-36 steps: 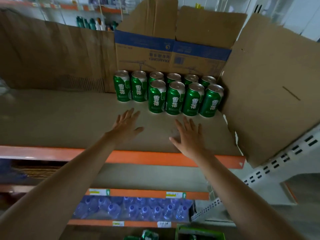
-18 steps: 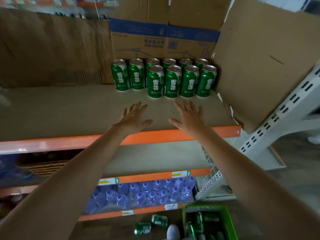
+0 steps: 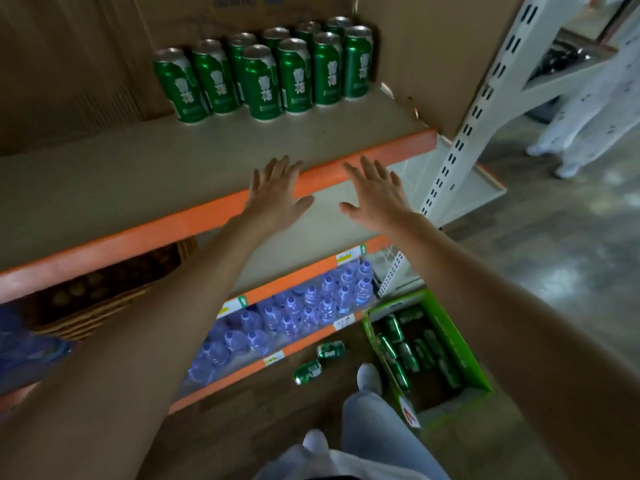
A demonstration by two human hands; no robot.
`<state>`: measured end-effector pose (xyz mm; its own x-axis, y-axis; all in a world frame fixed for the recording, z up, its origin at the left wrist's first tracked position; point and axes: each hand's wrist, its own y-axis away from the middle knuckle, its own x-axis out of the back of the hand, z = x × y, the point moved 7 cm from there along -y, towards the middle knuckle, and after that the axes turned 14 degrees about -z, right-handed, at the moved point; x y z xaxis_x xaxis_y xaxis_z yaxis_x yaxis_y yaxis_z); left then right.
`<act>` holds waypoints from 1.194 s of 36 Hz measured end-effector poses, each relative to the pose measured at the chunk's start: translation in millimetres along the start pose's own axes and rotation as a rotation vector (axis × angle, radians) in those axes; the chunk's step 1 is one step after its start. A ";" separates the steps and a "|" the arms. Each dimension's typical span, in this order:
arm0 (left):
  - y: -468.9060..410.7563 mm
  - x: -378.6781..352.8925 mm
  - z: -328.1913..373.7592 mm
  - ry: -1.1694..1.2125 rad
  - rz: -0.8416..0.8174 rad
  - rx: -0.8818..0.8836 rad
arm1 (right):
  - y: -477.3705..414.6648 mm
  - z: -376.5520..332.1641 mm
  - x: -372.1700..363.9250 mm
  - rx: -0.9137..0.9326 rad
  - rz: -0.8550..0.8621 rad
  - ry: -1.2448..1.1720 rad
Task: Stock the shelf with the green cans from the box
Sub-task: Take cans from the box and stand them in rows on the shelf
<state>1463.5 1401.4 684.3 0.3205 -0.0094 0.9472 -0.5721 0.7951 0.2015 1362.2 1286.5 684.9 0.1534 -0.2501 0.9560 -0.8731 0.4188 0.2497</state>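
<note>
Since they carry nothing, my left hand [image 3: 277, 194] and right hand [image 3: 375, 197] hover, fingers spread, over the shelf [image 3: 138, 174] edge. Green cans [image 3: 270, 74] stand packed rearward, leaving room in front; more wait in the box [image 3: 464, 348].

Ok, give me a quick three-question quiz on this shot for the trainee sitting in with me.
1. True or false: the left hand and the right hand each grip a green can.
2. Multiple choice: the two loose cans lie
A) on the floor near the green box
B) in the wicker basket
C) among the water bottles
3. Short answer: does the green box hold any cans?

Key
1. False: both hands are flat, open and empty, in front of the orange shelf edge.
2. A
3. Yes, several lie inside it.
</note>
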 end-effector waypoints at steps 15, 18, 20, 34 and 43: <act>3.7 -67.3 77.7 -0.066 -0.096 -0.169 | 65.8 74.2 -51.0 -0.119 -0.082 -0.101; 6.7 -81.9 96.9 -0.054 -0.146 -0.189 | 78.8 88.7 -61.6 -0.140 -0.101 -0.119; 7.3 -89.9 108.4 -0.046 -0.171 -0.211 | 88.0 97.6 -67.9 -0.160 -0.111 -0.137; -25.0 -127.0 182.9 -0.123 -0.350 -0.509 | 132.2 154.5 -105.8 -0.497 -0.084 -0.306; -26.6 -165.5 220.9 -0.284 -0.511 -0.707 | 171.8 163.0 -135.3 -0.773 -0.082 -0.422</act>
<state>1258.9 1247.8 577.2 0.1567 -0.5360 0.8295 0.2133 0.8385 0.5015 1116.0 1250.0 573.4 -0.1152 -0.5426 0.8320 -0.2861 0.8203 0.4953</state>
